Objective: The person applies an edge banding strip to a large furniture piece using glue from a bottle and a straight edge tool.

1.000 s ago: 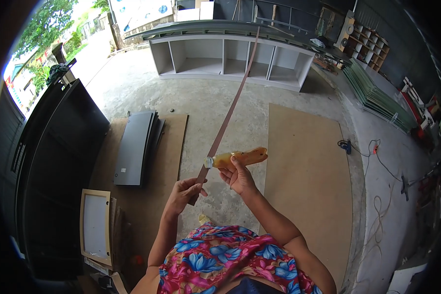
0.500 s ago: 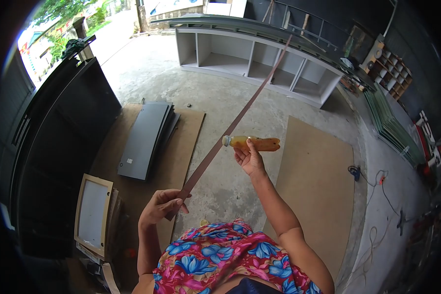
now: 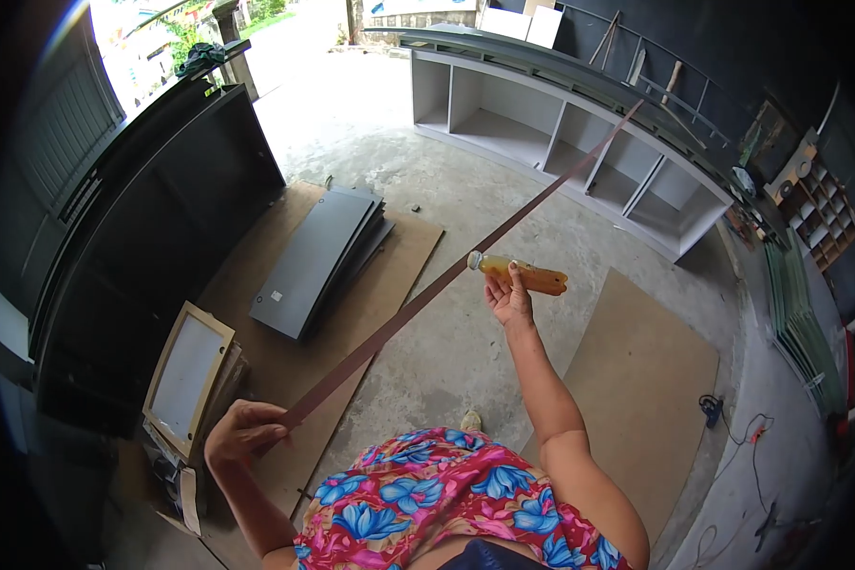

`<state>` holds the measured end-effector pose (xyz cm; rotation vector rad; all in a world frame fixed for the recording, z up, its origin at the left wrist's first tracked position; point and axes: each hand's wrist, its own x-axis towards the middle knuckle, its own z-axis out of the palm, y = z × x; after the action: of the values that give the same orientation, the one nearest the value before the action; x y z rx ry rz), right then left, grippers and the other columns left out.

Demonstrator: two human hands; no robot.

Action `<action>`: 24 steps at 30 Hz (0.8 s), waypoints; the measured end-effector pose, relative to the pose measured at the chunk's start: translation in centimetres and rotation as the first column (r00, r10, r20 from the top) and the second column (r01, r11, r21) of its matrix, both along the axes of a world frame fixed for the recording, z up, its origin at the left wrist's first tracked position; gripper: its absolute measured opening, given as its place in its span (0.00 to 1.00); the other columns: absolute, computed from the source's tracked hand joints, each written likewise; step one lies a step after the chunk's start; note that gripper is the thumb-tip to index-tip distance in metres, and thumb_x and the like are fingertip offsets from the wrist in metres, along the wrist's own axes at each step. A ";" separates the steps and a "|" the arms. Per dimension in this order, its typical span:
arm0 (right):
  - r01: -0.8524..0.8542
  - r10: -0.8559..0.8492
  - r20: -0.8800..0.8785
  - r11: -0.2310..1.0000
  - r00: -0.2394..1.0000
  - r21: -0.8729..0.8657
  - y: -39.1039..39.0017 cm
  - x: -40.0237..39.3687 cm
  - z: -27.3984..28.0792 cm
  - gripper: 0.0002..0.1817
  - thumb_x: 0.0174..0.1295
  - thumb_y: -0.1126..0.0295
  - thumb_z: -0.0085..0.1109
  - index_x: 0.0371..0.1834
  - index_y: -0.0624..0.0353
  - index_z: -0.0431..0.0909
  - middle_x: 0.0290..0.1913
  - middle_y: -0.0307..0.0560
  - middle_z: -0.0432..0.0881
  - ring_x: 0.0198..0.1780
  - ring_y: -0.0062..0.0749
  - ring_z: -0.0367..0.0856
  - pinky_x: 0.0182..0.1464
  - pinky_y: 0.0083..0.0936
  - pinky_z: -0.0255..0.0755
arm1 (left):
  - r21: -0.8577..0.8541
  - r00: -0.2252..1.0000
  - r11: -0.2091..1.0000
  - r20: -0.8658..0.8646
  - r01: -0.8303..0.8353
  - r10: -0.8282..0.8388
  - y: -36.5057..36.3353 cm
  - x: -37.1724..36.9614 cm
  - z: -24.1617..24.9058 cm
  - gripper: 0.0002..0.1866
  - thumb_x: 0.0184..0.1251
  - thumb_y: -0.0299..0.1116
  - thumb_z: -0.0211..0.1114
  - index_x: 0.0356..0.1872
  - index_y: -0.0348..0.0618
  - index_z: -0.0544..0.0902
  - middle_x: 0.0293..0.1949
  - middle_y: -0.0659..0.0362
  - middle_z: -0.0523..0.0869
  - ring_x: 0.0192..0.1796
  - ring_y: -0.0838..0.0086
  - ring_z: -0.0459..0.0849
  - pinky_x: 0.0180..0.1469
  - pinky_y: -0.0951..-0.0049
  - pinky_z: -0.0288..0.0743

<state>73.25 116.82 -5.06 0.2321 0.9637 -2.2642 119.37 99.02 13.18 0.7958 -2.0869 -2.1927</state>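
Note:
A long thin brown strip (image 3: 399, 318) runs diagonally from the lower left up to the white cabinet's top. Its near end is pinched between the fingers of my left hand (image 3: 247, 432). My right hand (image 3: 509, 296) holds a clear plastic bottle (image 3: 532, 277) with yellow-orange liquid, tipped on its side. The bottle's pale neck lies against or just over the strip near its middle; I cannot tell whether they touch.
A white open cabinet (image 3: 503, 147) stands ahead. Grey panels (image 3: 318, 256) are stacked on a brown board at the left, near a framed panel (image 3: 188, 380) and a large dark cabinet. Another brown board (image 3: 636, 380), a cable (image 3: 711, 408) and green panels (image 3: 793, 304) are at the right.
My left hand has moved left and down with the strip's near end. The bottle in my right hand now tilts down to the right. The whole view has shifted and turned.

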 end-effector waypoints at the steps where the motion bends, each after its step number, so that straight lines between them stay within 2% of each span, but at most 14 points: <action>1: 0.007 -0.007 -0.008 1.000 1.000 -0.003 -0.1 -1.0 -0.2 0.28 0.45 0.51 0.73 0.46 0.48 0.71 0.40 0.37 0.82 0.44 0.30 0.81 0.49 0.30 0.69 | -0.090 0.997 0.996 -0.074 0.001 -0.007 0.0 -0.3 -0.6 0.13 0.57 0.33 0.68 0.38 0.33 0.83 0.24 0.61 0.84 0.20 0.86 0.74 0.20 0.84 0.66; 3: 0.023 -0.023 -0.024 1.000 0.999 -0.005 -0.3 -3.2 -0.4 0.29 0.44 0.51 0.73 0.46 0.51 0.71 0.41 0.40 0.81 0.44 0.30 0.81 0.49 0.30 0.70 | -0.091 0.994 0.995 0.096 -0.048 0.057 0.4 -0.4 0.7 0.12 0.57 0.33 0.68 0.37 0.33 0.84 0.24 0.60 0.84 0.21 0.85 0.76 0.21 0.84 0.67; 5: 0.000 0.000 -0.009 1.000 1.000 -0.010 -0.4 -5.6 -0.7 0.28 0.45 0.50 0.72 0.46 0.47 0.71 0.41 0.37 0.81 0.44 0.28 0.80 0.48 0.29 0.69 | -0.133 0.978 0.989 0.193 -0.057 0.083 0.8 -0.4 1.9 0.10 0.58 0.31 0.67 0.33 0.33 0.84 0.24 0.60 0.84 0.23 0.83 0.79 0.26 0.82 0.72; 8: -0.029 0.029 0.002 0.999 1.000 -0.016 -0.7 -9.0 -0.9 0.27 0.46 0.50 0.71 0.47 0.46 0.72 0.41 0.35 0.81 0.45 0.27 0.79 0.46 0.27 0.70 | -0.212 0.977 0.977 0.199 -0.031 0.074 1.2 0.4 3.0 0.09 0.57 0.31 0.66 0.30 0.33 0.85 0.24 0.59 0.85 0.24 0.81 0.80 0.30 0.80 0.74; 9: -0.037 0.037 0.005 0.999 0.999 -0.015 -0.8 -10.0 -1.0 0.27 0.46 0.50 0.71 0.47 0.46 0.72 0.41 0.35 0.81 0.45 0.26 0.79 0.46 0.26 0.70 | -0.231 0.984 0.971 0.148 -0.060 0.096 2.2 -0.2 4.2 0.09 0.54 0.30 0.68 0.29 0.33 0.85 0.24 0.57 0.86 0.24 0.80 0.81 0.29 0.79 0.75; 12: -0.063 0.062 -0.007 0.996 0.998 -0.067 -1.0 -13.0 -2.0 0.35 0.43 0.50 0.73 0.51 0.53 0.68 0.44 0.42 0.79 0.44 0.29 0.80 0.46 0.27 0.72 | -0.118 0.950 0.963 0.169 -0.244 0.262 2.5 1.7 3.5 0.10 0.51 0.30 0.69 0.30 0.33 0.85 0.23 0.54 0.86 0.23 0.80 0.81 0.28 0.81 0.74; 13: -0.061 0.061 0.005 0.996 0.998 -0.068 -1.1 -13.8 -2.2 0.36 0.43 0.50 0.73 0.52 0.53 0.67 0.45 0.43 0.79 0.44 0.29 0.80 0.46 0.26 0.73 | -0.101 0.951 0.952 0.086 -0.289 0.298 3.0 1.8 3.2 0.11 0.49 0.30 0.71 0.31 0.32 0.85 0.22 0.53 0.86 0.20 0.81 0.79 0.25 0.82 0.71; 16: -0.053 0.056 0.035 0.995 0.998 -0.087 -1.6 -15.9 -2.5 0.39 0.43 0.49 0.73 0.54 0.55 0.65 0.47 0.47 0.77 0.45 0.31 0.80 0.46 0.26 0.74 | -0.057 0.941 0.954 0.152 -0.295 0.301 3.1 2.5 3.6 0.11 0.48 0.30 0.72 0.31 0.32 0.85 0.22 0.52 0.85 0.19 0.80 0.79 0.23 0.81 0.71; 18: -0.047 0.052 0.043 0.993 0.998 -0.109 -2.0 -17.4 -2.9 0.41 0.42 0.49 0.73 0.56 0.56 0.63 0.49 0.49 0.76 0.46 0.32 0.80 0.47 0.27 0.75 | -0.041 0.936 0.946 0.136 -0.322 0.325 3.8 2.4 3.8 0.12 0.48 0.30 0.73 0.30 0.30 0.85 0.21 0.51 0.85 0.18 0.81 0.78 0.21 0.81 0.70; 19: -0.071 0.082 0.079 0.989 0.994 -0.134 -2.3 -18.4 -3.0 0.44 0.43 0.49 0.73 0.58 0.58 0.60 0.49 0.50 0.76 0.46 0.34 0.79 0.48 0.30 0.75 | -0.032 0.934 0.942 0.128 -0.333 0.334 4.1 2.3 4.1 0.12 0.47 0.30 0.73 0.30 0.30 0.85 0.21 0.51 0.85 0.17 0.81 0.77 0.19 0.81 0.69; 22: 0.012 -0.009 0.028 0.994 1.000 -0.112 -2.9 -19.2 -2.0 0.37 0.46 0.47 0.69 0.54 0.57 0.67 0.44 0.46 0.79 0.46 0.34 0.79 0.48 0.32 0.73 | -0.047 0.952 0.952 0.025 -0.304 0.305 5.0 1.7 4.6 0.13 0.47 0.31 0.73 0.28 0.28 0.84 0.21 0.51 0.85 0.16 0.82 0.76 0.18 0.82 0.67; 24: 0.022 -0.017 0.030 0.990 0.999 -0.139 -3.2 -20.5 -1.9 0.36 0.48 0.48 0.68 0.56 0.56 0.65 0.44 0.47 0.79 0.48 0.37 0.79 0.51 0.36 0.73 | -0.064 0.948 0.951 0.085 -0.301 0.306 5.1 2.4 4.8 0.15 0.48 0.33 0.73 0.28 0.28 0.84 0.21 0.51 0.85 0.16 0.81 0.76 0.19 0.83 0.66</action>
<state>52.74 113.65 -6.92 0.2136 0.7878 -2.3280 121.77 104.12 17.98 1.1495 -1.8943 -1.9690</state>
